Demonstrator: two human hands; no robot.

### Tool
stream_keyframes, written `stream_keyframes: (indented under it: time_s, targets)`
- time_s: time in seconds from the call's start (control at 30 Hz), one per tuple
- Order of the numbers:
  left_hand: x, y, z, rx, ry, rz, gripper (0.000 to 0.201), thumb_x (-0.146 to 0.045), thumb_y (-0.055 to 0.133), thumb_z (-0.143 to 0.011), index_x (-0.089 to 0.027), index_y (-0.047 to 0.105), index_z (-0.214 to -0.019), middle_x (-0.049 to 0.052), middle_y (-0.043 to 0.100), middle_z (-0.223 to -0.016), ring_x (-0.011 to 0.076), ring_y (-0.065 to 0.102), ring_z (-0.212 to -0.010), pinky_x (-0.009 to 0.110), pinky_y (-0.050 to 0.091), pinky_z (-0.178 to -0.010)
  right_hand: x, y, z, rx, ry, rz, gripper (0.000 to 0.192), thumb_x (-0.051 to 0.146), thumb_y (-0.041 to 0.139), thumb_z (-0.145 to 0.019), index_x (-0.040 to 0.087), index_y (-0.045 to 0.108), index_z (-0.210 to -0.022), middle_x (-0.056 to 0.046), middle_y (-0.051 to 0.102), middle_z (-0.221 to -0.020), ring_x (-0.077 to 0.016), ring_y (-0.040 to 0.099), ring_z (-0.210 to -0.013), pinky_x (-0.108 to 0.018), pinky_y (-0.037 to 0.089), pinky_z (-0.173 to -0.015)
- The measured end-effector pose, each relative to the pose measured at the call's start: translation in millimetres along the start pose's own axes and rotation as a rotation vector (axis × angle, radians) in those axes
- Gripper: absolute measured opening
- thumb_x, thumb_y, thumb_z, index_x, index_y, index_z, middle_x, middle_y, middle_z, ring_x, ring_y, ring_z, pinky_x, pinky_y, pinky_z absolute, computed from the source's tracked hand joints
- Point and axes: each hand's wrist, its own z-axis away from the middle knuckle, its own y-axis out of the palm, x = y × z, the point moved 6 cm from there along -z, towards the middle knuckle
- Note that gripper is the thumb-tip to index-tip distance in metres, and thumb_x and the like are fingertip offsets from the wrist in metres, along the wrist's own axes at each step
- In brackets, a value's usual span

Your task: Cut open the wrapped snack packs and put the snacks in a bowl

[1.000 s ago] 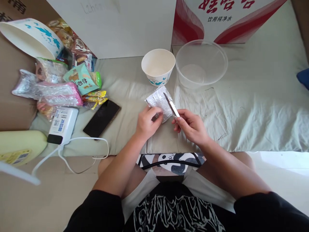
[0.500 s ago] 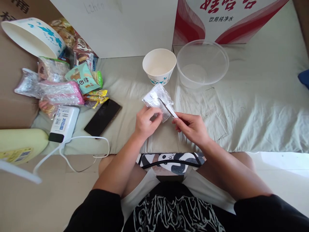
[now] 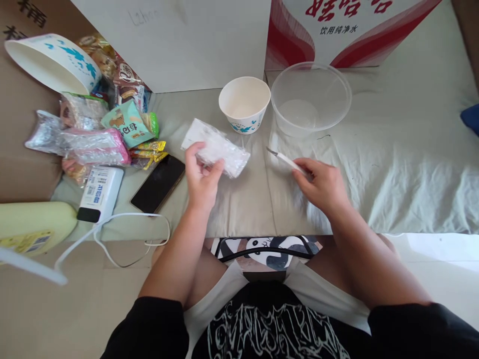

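My left hand [image 3: 204,174] grips a clear plastic packet [image 3: 228,152] with something white inside, its fingers and thumb closed on the near edge. In my right hand [image 3: 322,182] is a small knife with a white handle [image 3: 288,161], its dark narrow blade pointing up and left, apart from the packet. Just beyond the packet stands a white paper bowl [image 3: 245,102] with a blue leaf pattern. Beside it on the right is a clear plastic tub [image 3: 310,99]. Both stand upright, and their visible insides hold nothing.
On the left lie a black phone [image 3: 159,183], a white power bank [image 3: 100,192] with a cable, and several wrapped snacks [image 3: 93,144]. A tilted paper bowl [image 3: 56,62] rests above them. A white box [image 3: 179,45] and a red-and-white carton [image 3: 337,35] line the back.
My hands have moved apart. The packet has gone left with my left hand and turned to show its longer side. The knife has drawn away from it to the right.
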Motion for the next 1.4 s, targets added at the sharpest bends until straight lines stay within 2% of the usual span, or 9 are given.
stream_keyframes:
  time_s: [0.17, 0.3, 0.53, 0.67, 0.8, 1.0, 1.17, 1.27, 1.4]
  targets:
    - [-9.2, 39.5, 33.8, 0.237, 0.11, -0.057, 0.09, -0.067, 0.072, -0.086, -0.042, 0.018, -0.152, 0.011, 0.061, -0.131, 0.0225, 0.071, -0.107, 0.04, 0.061, -0.088, -25.1, -6.2, -7.4, -0.185, -0.037, 0.269, 0.028, 0.031, 0.057, -0.089, 0.023, 0.078, -0.106, -0.013, 0.073, -0.108, -0.0312, 0.067, -0.096, -0.045, 0.053, -0.082]
    - [-26.6, 45.5, 41.8, 0.311, 0.259, -0.345, 0.051, -0.046, 0.072, -0.091, -0.031, 0.051, -0.135, 0.008, 0.063, -0.118, 0.0224, 0.068, -0.106, 0.041, 0.059, -0.095, -18.5, -9.6, -4.0, -0.265, -0.108, 0.252, 0.034, 0.025, 0.056, -0.088, 0.021, 0.074, -0.117, -0.015, 0.07, -0.115, -0.0351, 0.064, -0.109, -0.056, 0.051, -0.097]
    - [-19.9, 8.5, 10.0, 0.096, 0.161, -0.5, 0.01, -0.025, 0.074, -0.083, -0.021, 0.065, -0.08, 0.01, 0.064, -0.12, 0.0241, 0.067, -0.11, 0.041, 0.055, -0.1, 35.4, 21.2, 19.7, 0.125, -0.58, -0.089, 0.034, 0.038, 0.06, -0.095, 0.024, 0.069, -0.124, -0.014, 0.069, -0.131, -0.031, 0.065, -0.119, -0.05, 0.053, -0.101]
    - [-11.9, -6.5, -3.9, 0.003, -0.058, -0.239, 0.015, -0.031, 0.071, -0.082, -0.022, 0.06, -0.076, 0.003, 0.071, -0.082, 0.0156, 0.068, -0.075, 0.027, 0.056, -0.067, 28.0, 19.0, 13.3, 0.111, -0.513, -0.078, 0.019, 0.031, 0.056, -0.099, 0.024, 0.073, -0.093, -0.01, 0.076, -0.109, -0.0269, 0.07, -0.104, -0.046, 0.054, -0.095]
    - [-3.6, -25.5, -10.1, -0.129, -0.298, -0.075, 0.014, -0.019, 0.067, -0.07, -0.023, 0.055, -0.075, -0.004, 0.06, -0.058, 0.0116, 0.057, -0.05, 0.02, 0.034, -0.04, 3.3, -1.5, 0.5, -0.047, -0.279, -0.093, 0.016, 0.029, 0.057, -0.096, 0.022, 0.07, -0.091, -0.008, 0.075, -0.094, -0.0235, 0.07, -0.087, -0.038, 0.055, -0.078]
    - [1.4, -44.4, -17.4, -0.113, -0.246, -0.234, 0.03, -0.008, 0.061, -0.064, -0.025, 0.063, -0.089, -0.004, 0.066, -0.069, 0.0126, 0.06, -0.054, 0.024, 0.043, -0.049, -21.9, -28.8, 3.8, -0.467, 0.046, -0.192, 0.015, 0.033, 0.053, -0.098, 0.023, 0.062, -0.093, -0.005, 0.065, -0.085, -0.0179, 0.062, -0.072, -0.033, 0.05, -0.064]
    - [-15.2, -21.0, -14.3, 0.162, -0.04, -0.41, 0.03, -0.015, 0.072, -0.067, -0.022, 0.071, -0.096, 0.005, 0.075, -0.105, 0.0223, 0.071, -0.099, 0.03, 0.055, -0.08, 13.6, -7.4, 16.9, -0.206, -0.237, -0.266, 0.013, 0.032, 0.053, -0.098, 0.024, 0.063, -0.1, -0.003, 0.066, -0.079, -0.0193, 0.065, -0.069, -0.036, 0.053, -0.069]
    - [-20.5, -18.5, -14.7, 0.096, -0.016, -0.454, 0.006, -0.026, 0.072, -0.078, -0.021, 0.07, -0.076, 0.002, 0.072, -0.081, 0.0192, 0.069, -0.082, 0.03, 0.053, -0.075, 29.8, 15.8, 23.5, -0.038, -0.368, -0.025, 0.024, 0.035, 0.062, -0.093, 0.023, 0.068, -0.113, -0.009, 0.073, -0.1, -0.028, 0.068, -0.095, -0.043, 0.054, -0.086]
    - [-9.8, -26.4, -18.0, -0.058, -0.194, -0.288, 0.021, -0.028, 0.068, -0.083, -0.021, 0.061, -0.065, -0.001, 0.062, -0.062, 0.0129, 0.06, -0.056, 0.025, 0.043, -0.05, 32.3, 24.2, 23.8, -0.033, -0.393, 0.088, 0.02, 0.032, 0.057, -0.099, 0.023, 0.075, -0.099, -0.011, 0.072, -0.098, -0.0275, 0.066, -0.093, -0.044, 0.052, -0.084]
